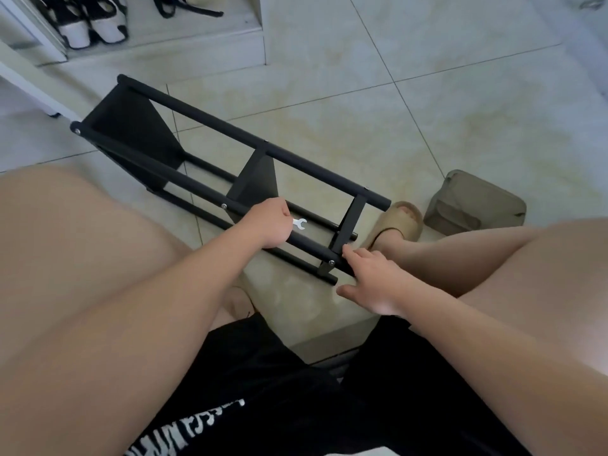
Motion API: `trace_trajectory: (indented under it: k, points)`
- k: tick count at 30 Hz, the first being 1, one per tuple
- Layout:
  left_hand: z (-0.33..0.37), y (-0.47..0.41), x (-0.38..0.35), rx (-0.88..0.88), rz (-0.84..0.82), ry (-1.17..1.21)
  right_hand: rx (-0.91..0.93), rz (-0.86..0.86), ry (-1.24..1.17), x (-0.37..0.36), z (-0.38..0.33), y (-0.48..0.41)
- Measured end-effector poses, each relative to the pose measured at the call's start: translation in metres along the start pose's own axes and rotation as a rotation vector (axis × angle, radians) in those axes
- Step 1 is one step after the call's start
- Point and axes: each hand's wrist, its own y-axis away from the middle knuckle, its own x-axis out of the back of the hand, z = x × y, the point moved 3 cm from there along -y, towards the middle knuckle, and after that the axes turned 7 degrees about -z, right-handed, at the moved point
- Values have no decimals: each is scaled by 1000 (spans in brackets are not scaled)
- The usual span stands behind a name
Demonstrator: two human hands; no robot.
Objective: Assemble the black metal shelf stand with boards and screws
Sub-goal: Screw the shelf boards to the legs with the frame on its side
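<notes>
Left fingers: the left hand (271,223) is curled into a fist round a small silver wrench (300,223), whose open-end head sticks out of the fist to the right.
Left hand contact: the fist lies over the near upper tube of the shelf stand (210,121); whether it also grips the tube cannot be told.
Right fingers: the right hand (373,283) is released, its fingers (353,256) nearly straight and the thumb spread wide. The fingertips touch the stand's near end, just beside a silver screw (331,262).
Shelf stand: it lies on its side on the tiled floor (427,110), running from the upper left down to between the person's knees. Two black boards (131,130) are set between its tubes, and a crossbar (353,215) closes the near end.
Hidden: the wrench's handle is buried in the fist. The stand's lower tubes are partly covered by both hands and the boards.
Arm pose: both bare forearms reach forward and down from the bottom corners, the left one to the stand's middle, the right one to its end.
Nearby: a foot in a tan slipper (399,218) stands just beyond the stand's end, with a khaki bag (473,205) beside it. Black-and-white shoes (95,24) are cut off at the top edge.
</notes>
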Motion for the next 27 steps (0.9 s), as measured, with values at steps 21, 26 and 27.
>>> trace_trajectory:
  k: [21,26,27]
  points:
    - [27,14,1,-109,-263,-240,-181,191,57,14,22,-24]
    - [40,-10,-8,-85,-302,-257,-173,205,143,13,30,-31]
    - [41,-16,-9,-88,-313,-264,-166,201,148,14,33,-31]
